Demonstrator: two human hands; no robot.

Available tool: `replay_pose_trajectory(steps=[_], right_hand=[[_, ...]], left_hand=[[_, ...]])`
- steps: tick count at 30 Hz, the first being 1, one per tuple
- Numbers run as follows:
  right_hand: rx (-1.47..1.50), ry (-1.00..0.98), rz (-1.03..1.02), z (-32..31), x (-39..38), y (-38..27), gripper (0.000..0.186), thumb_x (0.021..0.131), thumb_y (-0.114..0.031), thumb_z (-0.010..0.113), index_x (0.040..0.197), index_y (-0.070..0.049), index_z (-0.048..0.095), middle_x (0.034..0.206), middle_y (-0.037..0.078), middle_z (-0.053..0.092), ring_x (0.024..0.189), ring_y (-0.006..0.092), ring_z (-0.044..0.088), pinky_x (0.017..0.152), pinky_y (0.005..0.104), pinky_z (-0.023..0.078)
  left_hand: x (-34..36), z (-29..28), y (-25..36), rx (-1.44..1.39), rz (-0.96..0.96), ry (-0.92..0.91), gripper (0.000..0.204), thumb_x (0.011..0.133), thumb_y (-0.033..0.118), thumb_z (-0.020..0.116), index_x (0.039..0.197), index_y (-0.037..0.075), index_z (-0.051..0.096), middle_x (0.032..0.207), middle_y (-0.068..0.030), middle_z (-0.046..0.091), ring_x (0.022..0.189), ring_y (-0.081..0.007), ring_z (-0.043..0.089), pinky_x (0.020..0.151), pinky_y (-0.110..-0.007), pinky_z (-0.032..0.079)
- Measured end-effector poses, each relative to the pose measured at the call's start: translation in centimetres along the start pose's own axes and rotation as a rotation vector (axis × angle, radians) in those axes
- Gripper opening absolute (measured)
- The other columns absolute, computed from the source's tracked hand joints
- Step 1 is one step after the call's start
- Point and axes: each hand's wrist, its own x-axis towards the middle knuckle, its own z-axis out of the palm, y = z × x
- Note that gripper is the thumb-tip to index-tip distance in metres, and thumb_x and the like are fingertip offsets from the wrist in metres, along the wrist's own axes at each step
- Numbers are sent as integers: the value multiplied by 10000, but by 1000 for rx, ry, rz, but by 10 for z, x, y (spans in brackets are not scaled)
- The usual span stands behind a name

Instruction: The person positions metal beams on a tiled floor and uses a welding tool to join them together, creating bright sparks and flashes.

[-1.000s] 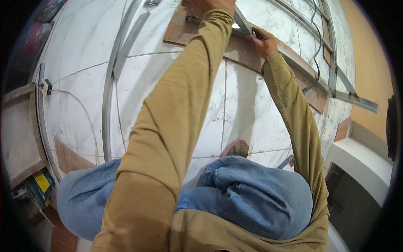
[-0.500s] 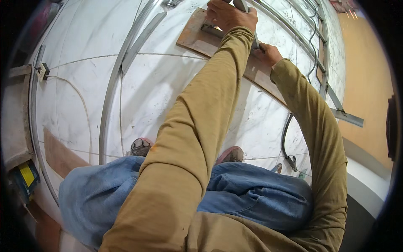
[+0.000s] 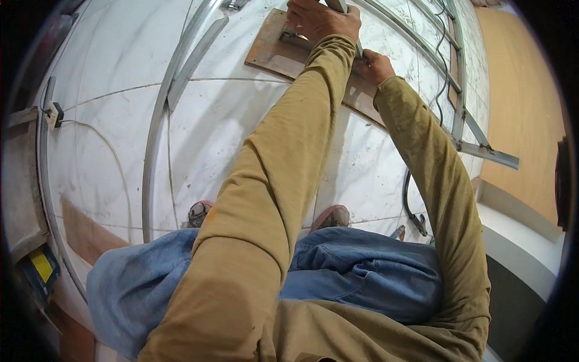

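Note:
Both my arms, in olive-brown sleeves, stretch out over a brown wooden board (image 3: 263, 51) lying on the white tiled floor. My left hand (image 3: 329, 23) is closed around a grey metal bar (image 3: 336, 5), whose upper part runs out of the picture. The lower part of the bar shows between my hands, just above the board. Against that end, my right hand (image 3: 379, 68) is closed with bent fingers and the thumb pressed to the metal. A short metal piece (image 3: 295, 38) lies on the board beside my left hand.
A long metal channel (image 3: 155, 133) lies to the left, with a shorter strip (image 3: 196, 63) against it. At the right are a welded metal frame (image 3: 416, 45), a dark cable (image 3: 443, 48) and a black clamp-like tool (image 3: 417, 223). A socket block (image 3: 55, 114) with a cord sits far left.
The whole view has shifted slightly, so my hands and the board appear a little further up and left. My grip looks the same. Sparks at the upper right no longer show.

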Motion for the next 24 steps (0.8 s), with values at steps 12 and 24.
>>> replay_pose_trajectory(steps=[12, 24], right_hand=[[-100, -44, 36, -25, -21, -36, 257, 926, -249, 658, 1109, -71, 694, 986, 212, 718, 950, 382, 693, 848, 437, 528], [-188, 103, -121, -19, -8, -19, 286, 850, -247, 748, 1014, -22, 681, 1014, 241, 680, 972, 421, 655, 853, 481, 519]], left_hand=[[156, -125, -60, 538, 946, -1249, 897, 719, 559, 830, 1358, 18, 506, 1152, -271, 650, 1005, -394, 657, 861, -468, 537], [193, -200, -148, 1007, 514, -894, 518, 792, 307, 752, 1248, 86, 644, 1192, -196, 682, 1052, -365, 676, 951, -437, 531]])
